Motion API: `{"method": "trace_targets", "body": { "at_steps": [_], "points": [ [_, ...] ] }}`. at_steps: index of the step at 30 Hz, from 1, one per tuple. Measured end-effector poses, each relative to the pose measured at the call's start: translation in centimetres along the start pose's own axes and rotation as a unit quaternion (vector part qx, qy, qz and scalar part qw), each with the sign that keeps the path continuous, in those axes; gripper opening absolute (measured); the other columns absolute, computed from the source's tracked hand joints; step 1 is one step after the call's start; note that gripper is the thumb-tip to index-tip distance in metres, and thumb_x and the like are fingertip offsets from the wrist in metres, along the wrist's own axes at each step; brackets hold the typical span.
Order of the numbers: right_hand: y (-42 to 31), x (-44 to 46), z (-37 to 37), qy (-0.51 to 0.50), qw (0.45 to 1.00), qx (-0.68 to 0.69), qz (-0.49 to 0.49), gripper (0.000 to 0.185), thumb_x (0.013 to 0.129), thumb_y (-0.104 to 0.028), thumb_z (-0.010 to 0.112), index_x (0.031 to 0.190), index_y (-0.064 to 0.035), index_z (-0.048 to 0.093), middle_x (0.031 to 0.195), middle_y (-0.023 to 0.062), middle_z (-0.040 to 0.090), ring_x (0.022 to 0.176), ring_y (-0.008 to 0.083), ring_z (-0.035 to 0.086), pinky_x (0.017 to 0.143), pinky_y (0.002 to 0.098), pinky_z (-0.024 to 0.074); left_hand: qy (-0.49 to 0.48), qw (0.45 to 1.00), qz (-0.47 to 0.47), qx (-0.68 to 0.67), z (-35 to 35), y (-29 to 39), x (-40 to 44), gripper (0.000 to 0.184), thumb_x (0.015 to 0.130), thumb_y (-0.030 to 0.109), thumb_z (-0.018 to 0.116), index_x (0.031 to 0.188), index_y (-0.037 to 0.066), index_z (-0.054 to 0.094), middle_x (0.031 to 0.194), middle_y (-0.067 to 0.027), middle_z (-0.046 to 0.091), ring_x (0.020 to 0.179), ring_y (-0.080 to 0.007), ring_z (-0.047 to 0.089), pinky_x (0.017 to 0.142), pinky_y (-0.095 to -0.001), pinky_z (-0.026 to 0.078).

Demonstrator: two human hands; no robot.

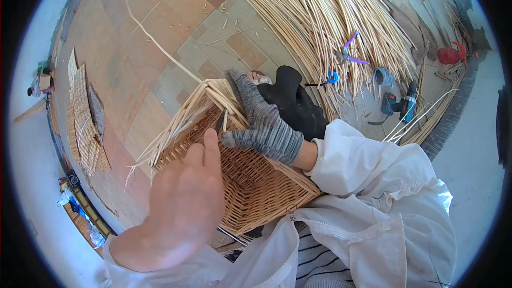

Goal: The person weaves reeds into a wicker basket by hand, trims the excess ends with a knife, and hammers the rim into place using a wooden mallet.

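A woven wicker basket [266, 200] rests tilted at my lap, its opening facing me and loose rod ends sticking out along the left rim. My bare left hand [186, 194] is closed over the opening, gripping a thin, dark, pointed tool [220, 121] beside the rim; its handle is hidden in the fist. My right hand [266, 128], in a grey striped glove, clasps the upper rim, fingers along the outside and thumb on the inner side. One long rod [160, 47] runs out from the rim toward the upper left.
Bundles of long rods [298, 16] lie on the tiled floor ahead. On and beside them are purple-handled pruners [352, 53], a blue ring-shaped tool [332, 77], a roll [383, 77] and a cordless drill [409, 102]. Woven mats [85, 112] lie at the left.
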State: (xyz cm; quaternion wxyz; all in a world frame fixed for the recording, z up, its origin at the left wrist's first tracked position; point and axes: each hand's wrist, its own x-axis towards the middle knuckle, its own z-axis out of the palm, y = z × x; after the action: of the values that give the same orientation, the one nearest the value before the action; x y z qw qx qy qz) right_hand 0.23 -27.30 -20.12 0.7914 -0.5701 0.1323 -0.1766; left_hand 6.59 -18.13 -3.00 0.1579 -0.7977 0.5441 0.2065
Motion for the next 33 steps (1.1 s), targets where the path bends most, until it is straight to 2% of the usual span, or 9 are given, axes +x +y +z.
{"method": "trace_targets", "body": {
  "at_steps": [14, 18, 20, 22, 26, 28, 30, 32, 33],
  "points": [
    [-1.2, -0.3, 0.5, 0.029, 0.92, -0.391, -0.007, 0.037, 0.078, -0.001, 0.058, 0.115, 0.0003, 0.055, 0.079, 0.0187, 0.062, 0.07, 0.0319, 0.062, 0.06, 0.0363, 0.0494, 0.105, 0.981, -0.071, 0.147, 2.7, 3.9, -0.3, 0.046, 0.073, 0.006, 0.058, 0.117, -0.007, 0.054, 0.068, -0.0032, 0.047, 0.053, -0.0146, 0.052, 0.043, -0.0246, 0.044],
    [0.3, 1.4, -0.8, 0.013, 0.875, -0.483, 0.0, 0.029, 0.081, -0.007, 0.059, 0.109, -0.0019, 0.058, 0.079, 0.0203, 0.063, 0.071, 0.0309, 0.064, 0.062, 0.0343, 0.0501, 0.109, 0.983, -0.065, -0.136, -3.3, 3.4, -6.7, 0.042, 0.075, 0.0, 0.057, 0.116, -0.004, 0.055, 0.078, -0.0077, 0.057, 0.057, -0.0177, 0.058, 0.052, -0.0258, 0.048],
    [-0.9, 1.0, -3.3, -0.013, 0.891, -0.451, -0.052, 0.03, 0.083, -0.012, 0.059, 0.111, -0.0008, 0.057, 0.077, 0.017, 0.064, 0.07, 0.0312, 0.064, 0.063, 0.0346, 0.0502, 0.111, 0.949, -0.063, -0.288, -3.0, 3.0, -10.1, 0.04, 0.076, -0.001, 0.057, 0.116, -0.003, 0.055, 0.083, -0.0099, 0.06, 0.059, -0.0185, 0.059, 0.054, -0.0255, 0.048],
    [-3.8, 0.9, -6.4, -0.097, 0.968, -0.201, -0.112, 0.035, 0.084, -0.015, 0.06, 0.116, -0.0006, 0.056, 0.084, 0.0137, 0.064, 0.072, 0.03, 0.064, 0.063, 0.0349, 0.0505, 0.297, 0.738, -0.337, -0.503, 1.4, 2.2, -10.9, 0.037, 0.078, 0.001, 0.059, 0.115, 0.0, 0.056, 0.089, -0.0147, 0.063, 0.064, -0.0212, 0.06, 0.06, -0.0265, 0.049],
    [-11.8, -5.7, -5.7, -0.259, 0.794, -0.489, -0.251, 0.044, 0.087, -0.023, 0.058, 0.125, -0.003, 0.049, 0.119, 0.0213, 0.055, 0.108, 0.0241, 0.057, 0.091, 0.0295, 0.0441, 0.024, 0.817, -0.003, -0.576, 7.0, 4.0, -8.7, 0.031, 0.084, 0.013, 0.06, 0.112, 0.0, 0.056, 0.084, -0.0058, 0.062, 0.072, -0.0101, 0.057, 0.064, -0.0278, 0.047],
    [-11.1, -9.5, -5.0, -0.406, 0.847, -0.341, 0.041, 0.035, 0.09, -0.019, 0.054, 0.12, -0.0028, 0.052, 0.113, 0.0162, 0.06, 0.098, 0.0206, 0.061, 0.084, 0.0288, 0.047, 0.044, 0.769, 0.094, -0.631, 7.6, 5.1, -6.9, 0.03, 0.086, 0.015, 0.06, 0.112, 0.0, 0.056, 0.084, -0.0037, 0.062, 0.073, -0.0083, 0.057, 0.064, -0.0272, 0.047],
    [-11.1, -8.1, -7.9, -0.455, 0.804, -0.382, 0.037, 0.031, 0.091, -0.019, 0.054, 0.117, -0.0022, 0.052, 0.109, 0.0145, 0.061, 0.094, 0.0185, 0.061, 0.082, 0.0286, 0.0476, -0.113, 0.678, 0.022, -0.726, 7.9, 4.1, -5.0, 0.033, 0.088, 0.019, 0.06, 0.114, 0.0, 0.055, 0.091, -0.005, 0.062, 0.079, -0.0106, 0.059, 0.068, -0.0282, 0.048],
    [-10.8, -6.6, -10.1, -0.507, 0.755, -0.415, 0.027, 0.028, 0.091, -0.018, 0.053, 0.113, -0.0016, 0.053, 0.106, 0.0128, 0.062, 0.089, 0.0163, 0.061, 0.079, 0.0284, 0.0483, 0.081, 0.529, -0.063, -0.843, 12.9, 2.4, -1.5, 0.035, 0.089, 0.019, 0.06, 0.116, -0.002, 0.053, 0.097, -0.0065, 0.062, 0.084, -0.0117, 0.06, 0.071, -0.0275, 0.049],
    [-10.4, -5.9, -10.7, -0.348, 0.858, -0.369, 0.085, 0.028, 0.091, -0.021, 0.055, 0.109, -0.0003, 0.054, 0.1, 0.0124, 0.063, 0.083, 0.0163, 0.062, 0.07, 0.0273, 0.049, 0.148, 0.517, -0.106, -0.837, 13.9, 2.0, 0.0, 0.034, 0.088, 0.017, 0.062, 0.115, -0.002, 0.053, 0.098, -0.0072, 0.061, 0.085, -0.0118, 0.059, 0.071, -0.0267, 0.05]
  ]
}}
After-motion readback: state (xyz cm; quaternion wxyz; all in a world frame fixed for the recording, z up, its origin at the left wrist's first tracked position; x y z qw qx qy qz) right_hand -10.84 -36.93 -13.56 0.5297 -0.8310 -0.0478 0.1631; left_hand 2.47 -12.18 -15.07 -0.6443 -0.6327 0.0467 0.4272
